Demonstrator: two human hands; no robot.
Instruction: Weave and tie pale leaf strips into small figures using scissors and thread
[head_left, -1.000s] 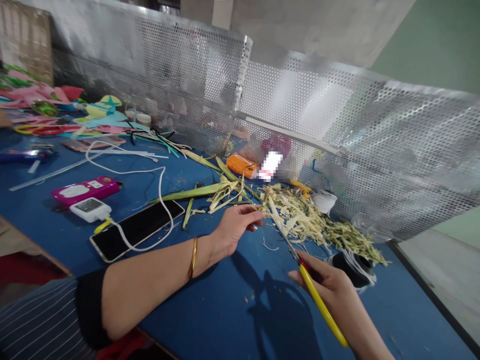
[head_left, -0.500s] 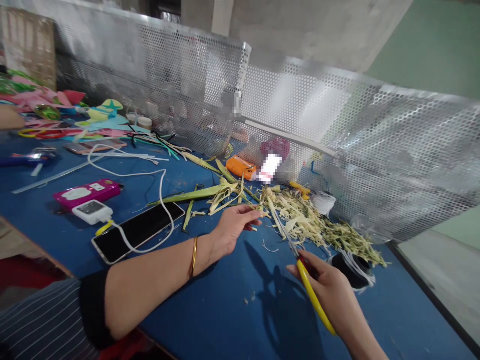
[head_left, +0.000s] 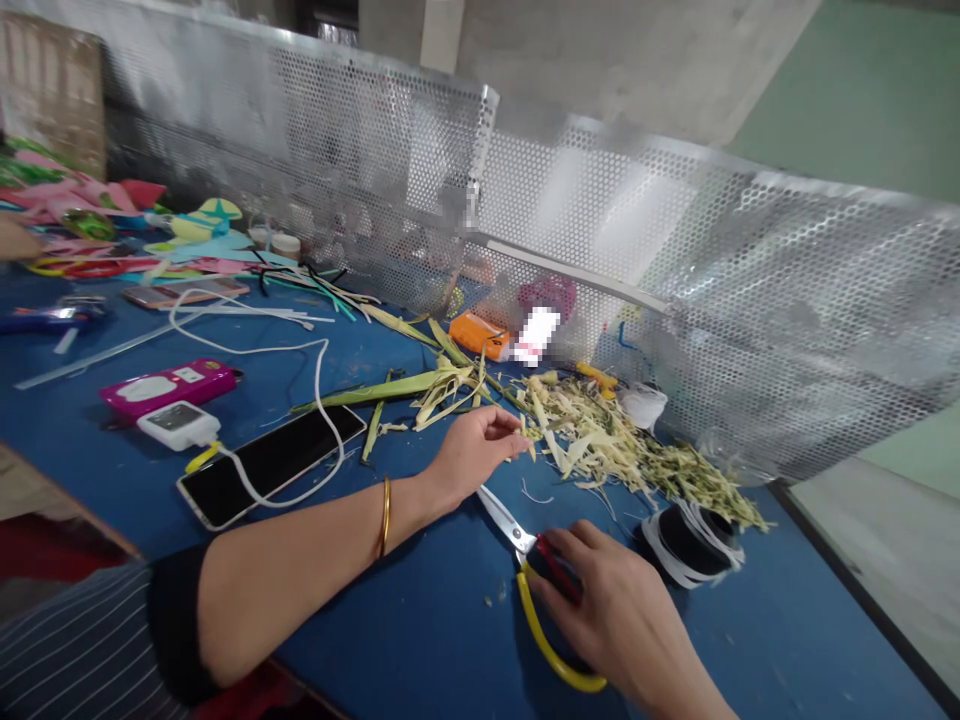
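My left hand (head_left: 480,450) pinches a small pale strip of husk (head_left: 531,440) between thumb and fingertips, beside the heap of cut husk shreds (head_left: 600,430). My right hand (head_left: 607,600) is curled over the red inner side of the handle on a pair of scissors (head_left: 517,530). The yellow loop faces me, and the blades point up and left toward my left wrist. Low over or on the blue table (head_left: 420,620) the scissors lie nearly flat; whether they touch it I cannot tell. Long green husk leaves (head_left: 397,388) lie behind my left hand.
A spool of black and white thread (head_left: 690,545) stands right of my right hand. At left are a phone (head_left: 274,465), a white cable (head_left: 320,375) and a magenta power strip (head_left: 169,390). A perforated metal screen (head_left: 585,200) borders the back. An orange packet (head_left: 480,335) lies before it.
The scissors have swung left and down, away from the husk shreds, with my right hand lowered over their handle. My left hand stays near the same spot, pinching a husk strip.
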